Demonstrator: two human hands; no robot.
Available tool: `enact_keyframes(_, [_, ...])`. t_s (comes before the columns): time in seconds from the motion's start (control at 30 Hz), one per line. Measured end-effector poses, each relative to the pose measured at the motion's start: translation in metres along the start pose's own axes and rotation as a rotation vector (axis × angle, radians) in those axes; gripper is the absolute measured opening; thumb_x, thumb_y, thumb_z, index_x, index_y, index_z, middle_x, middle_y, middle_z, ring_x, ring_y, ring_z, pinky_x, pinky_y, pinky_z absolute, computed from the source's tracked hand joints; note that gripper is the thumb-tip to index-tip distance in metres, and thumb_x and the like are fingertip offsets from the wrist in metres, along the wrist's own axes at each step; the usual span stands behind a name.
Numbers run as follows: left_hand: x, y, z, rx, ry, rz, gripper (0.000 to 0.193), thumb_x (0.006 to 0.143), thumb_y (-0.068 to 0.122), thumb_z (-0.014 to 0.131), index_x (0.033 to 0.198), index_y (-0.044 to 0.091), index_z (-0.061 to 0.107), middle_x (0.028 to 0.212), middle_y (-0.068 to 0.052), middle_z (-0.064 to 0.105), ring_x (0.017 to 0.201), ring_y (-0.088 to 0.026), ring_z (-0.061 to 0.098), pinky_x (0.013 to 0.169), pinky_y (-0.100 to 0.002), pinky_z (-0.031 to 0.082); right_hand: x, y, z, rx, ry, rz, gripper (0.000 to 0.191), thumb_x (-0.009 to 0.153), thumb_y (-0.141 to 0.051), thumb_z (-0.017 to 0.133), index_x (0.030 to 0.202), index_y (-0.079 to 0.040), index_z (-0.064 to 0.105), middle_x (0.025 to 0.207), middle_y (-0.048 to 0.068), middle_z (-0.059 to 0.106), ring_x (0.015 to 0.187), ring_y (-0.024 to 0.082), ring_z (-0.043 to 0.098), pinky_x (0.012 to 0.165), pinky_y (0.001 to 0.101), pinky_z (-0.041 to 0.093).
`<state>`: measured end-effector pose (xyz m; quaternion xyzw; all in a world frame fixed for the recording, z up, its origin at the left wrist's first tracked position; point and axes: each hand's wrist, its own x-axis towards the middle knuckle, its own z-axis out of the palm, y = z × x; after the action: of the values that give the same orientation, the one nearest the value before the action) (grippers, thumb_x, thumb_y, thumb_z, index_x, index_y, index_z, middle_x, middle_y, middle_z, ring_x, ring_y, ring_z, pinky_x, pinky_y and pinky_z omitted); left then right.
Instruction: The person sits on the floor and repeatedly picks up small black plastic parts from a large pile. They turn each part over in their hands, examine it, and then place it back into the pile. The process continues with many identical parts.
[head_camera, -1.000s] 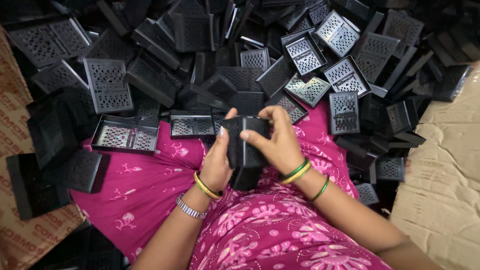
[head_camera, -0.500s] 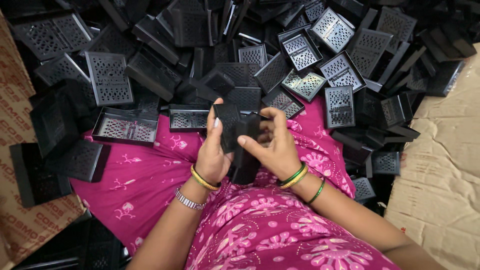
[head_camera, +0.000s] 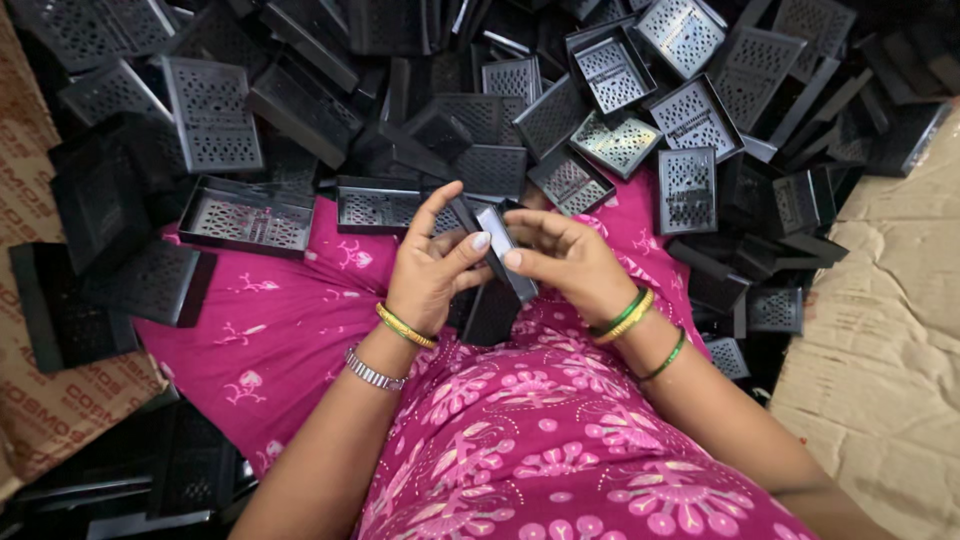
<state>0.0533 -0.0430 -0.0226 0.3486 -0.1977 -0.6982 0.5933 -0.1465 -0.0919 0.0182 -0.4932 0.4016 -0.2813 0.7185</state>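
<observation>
Two hands meet over the lap, both closed around a stack of black plastic pieces (head_camera: 497, 262) held on edge between them. The left hand (head_camera: 432, 275) grips the stack from its own side, thumb pressed on the near face and forefinger raised along the top edge; the right hand (head_camera: 565, 260) curls its fingers round the other side, thumb tip touching the pale edge of one piece. How many pieces are in the stack cannot be told. The left wrist wears a yellow-green bangle (head_camera: 405, 326) and, further up the arm, a silver bracelet (head_camera: 372, 371); the right wrist has green and yellow bangles (head_camera: 625, 314) and a thin green one (head_camera: 668, 358) behind them. Under the hands lies bright pink cloth (head_camera: 290, 330) with a paler flower print, spread over the knees. Just beyond the fingers a shallow black tray with a perforated bottom (head_camera: 245, 215) rests on the cloth, and a second tray (head_camera: 378, 207) lies beside it, close to the left forefinger. Past these, a big heap of the same black perforated trays (head_camera: 640, 120) fills the top of the view, tipped every way, some face up, some on their sides. Flattened brown cardboard (head_camera: 880, 330) lies to the right, and more cardboard (head_camera: 40, 400) to the left.
</observation>
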Motion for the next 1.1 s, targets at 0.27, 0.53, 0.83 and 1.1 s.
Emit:
enact_keyframes(0.27, [-0.002,-0.012,0.008,-0.034,0.051,-0.075,0.068,0.093,0.007,0.069,0.154,0.014,0.04,0.114,-0.016,0.07,0.1,-0.027,0.073,0.083,-0.044,0.065,-0.001,0.004,-0.002,-0.029,0.019,-0.036,0.055,0.093,-0.015,0.074,0.141,0.005,0.059,0.128,0.011,0.071,0.111,0.013,0.068,0.097,0.0295,0.054])
enact_keyframes(0.53, [-0.001,-0.017,0.004,0.034,0.005,-0.089,0.076,0.09,0.002,0.072,0.159,0.011,0.04,0.118,-0.017,0.07,0.102,-0.025,0.072,0.082,-0.039,0.066,-0.002,0.013,-0.008,-0.034,-0.013,-0.034,0.056,0.096,-0.017,0.072,0.145,0.003,0.057,0.133,0.01,0.07,0.116,0.012,0.065,0.102,0.0287,0.051])
enact_keyframes(0.83, [-0.01,-0.013,0.012,0.121,-0.008,-0.035,0.066,0.096,0.013,0.066,0.157,0.009,0.039,0.131,-0.007,0.066,0.109,-0.013,0.066,0.08,-0.03,0.062,-0.013,0.025,-0.006,-0.402,-0.026,-0.273,0.048,0.1,-0.014,0.069,0.145,0.0,0.059,0.154,0.015,0.056,0.142,0.019,0.052,0.117,0.0326,0.04])
enact_keyframes(1.1, [-0.021,-0.026,0.022,0.151,-0.232,0.082,0.04,0.102,0.006,0.066,0.138,-0.008,0.056,0.126,-0.009,0.069,0.114,-0.013,0.065,0.102,-0.027,0.053,-0.022,0.005,-0.02,-0.059,0.095,-0.038,0.032,0.102,-0.012,0.069,0.13,0.004,0.071,0.112,0.008,0.073,0.095,0.013,0.063,0.081,0.0284,0.048])
